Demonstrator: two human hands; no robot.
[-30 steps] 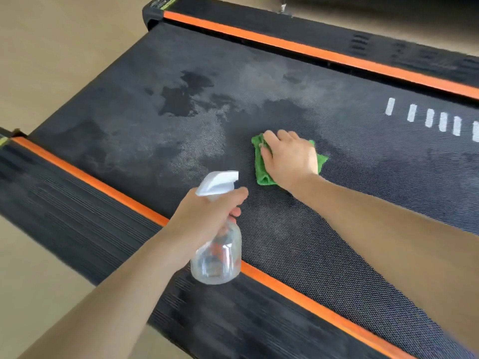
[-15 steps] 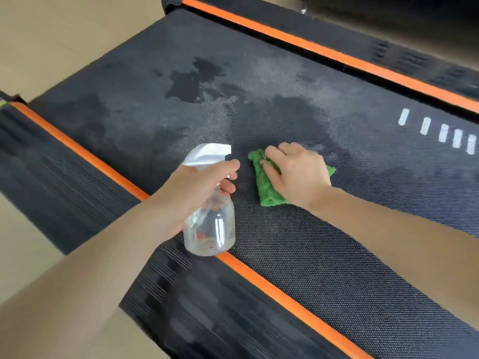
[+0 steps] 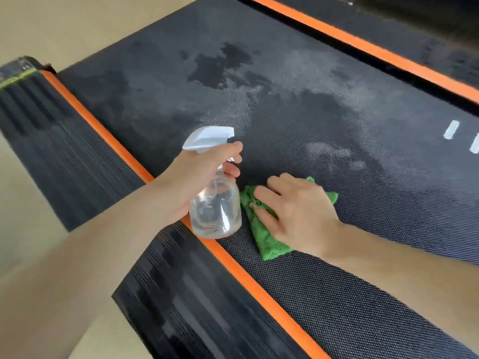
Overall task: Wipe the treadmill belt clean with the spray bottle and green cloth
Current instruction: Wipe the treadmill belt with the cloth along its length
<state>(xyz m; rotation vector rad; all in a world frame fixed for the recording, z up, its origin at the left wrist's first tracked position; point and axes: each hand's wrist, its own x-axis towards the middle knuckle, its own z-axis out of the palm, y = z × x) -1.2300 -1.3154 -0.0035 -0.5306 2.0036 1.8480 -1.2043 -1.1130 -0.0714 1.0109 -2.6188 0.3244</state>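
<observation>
Left hand [image 3: 197,177] grip clutching spray bottle [image 3: 215,206], right hand [image 3: 298,213] flat on green cloth [image 3: 267,242], wet belt [image 3: 311,112]

treadmill belt [image 3: 298,120]: dark textured weave, wet patches and pale streaks | spray bottle [image 3: 215,203]: clear, white trigger head, upright, held above the belt's near edge | green cloth [image 3: 267,237]: crumpled, pressed flat on belt just beside bottle
</observation>
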